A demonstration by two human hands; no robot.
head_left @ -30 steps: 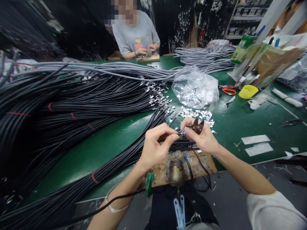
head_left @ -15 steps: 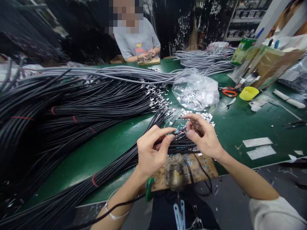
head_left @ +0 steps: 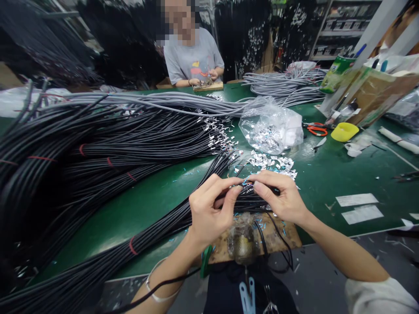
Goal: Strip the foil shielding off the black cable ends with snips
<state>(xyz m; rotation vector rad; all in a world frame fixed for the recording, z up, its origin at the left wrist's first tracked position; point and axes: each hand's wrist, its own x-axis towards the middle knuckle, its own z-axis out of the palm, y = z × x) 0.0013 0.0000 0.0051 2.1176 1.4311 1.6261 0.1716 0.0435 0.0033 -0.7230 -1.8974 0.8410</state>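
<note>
Between thumb and forefinger, my left hand pinches a black cable near its stripped end; the cable trails back over my left forearm. Thin coloured wires, blue and reddish, stick out of that end. My right hand is closed on these wires with thumb and forefinger, its tips close to the left ones. Under both hands lies a bundle of black cables tied with a red band. Below stands a small fixture wrapped in clear film on a wooden board.
Large bundles of black cables fill the left, with grey cables across them. Foil scraps lie beside a clear plastic bag. Orange-handled scissors and a yellow tape roll sit right. A co-worker sits opposite.
My right hand has come left and down to the wire ends, its fingers closing on them. My left hand keeps its pinch on the cable. The view has shifted slightly.
</note>
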